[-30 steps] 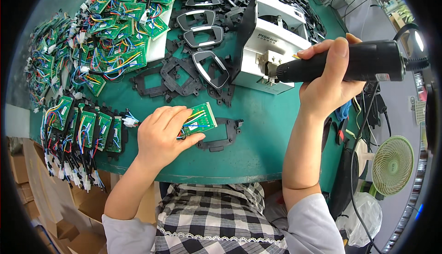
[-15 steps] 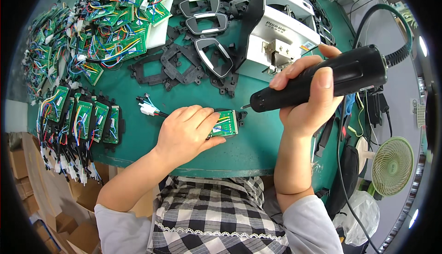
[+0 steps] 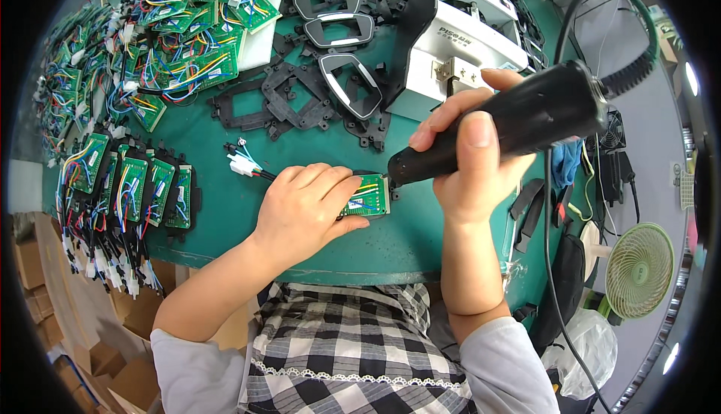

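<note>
My left hand (image 3: pixel 304 207) holds a green circuit board (image 3: pixel 373 196) against the table, fingers over its left part and thumb along the near edge. Black plastic shows at the board's far and right edges. White plugs (image 3: pixel 242 163) on its wires stick out beyond my left fingers. In my right hand (image 3: pixel 477 170) is a black electric screwdriver (image 3: pixel 526 114), gripped round its body with the thumb on top. It slants down to the left, its nose at the board's right end. The bit's tip is hidden, so contact cannot be made out.
A white-and-black screw feeder (image 3: pixel 466 42) stands beyond my right hand. Black plastic frames (image 3: pixel 300 99) and grey-rimmed bezels (image 3: pixel 350 84) lie at far centre. Wired boards (image 3: pixel 206 69) heap at far left, with mounted ones (image 3: pixel 134 189) nearer. The screwdriver's cable (image 3: pixel 552 264) hangs at right.
My right hand has brought the screwdriver left and slightly down, from beside the board to its right end. My left hand still holds the board in nearly the same place.
</note>
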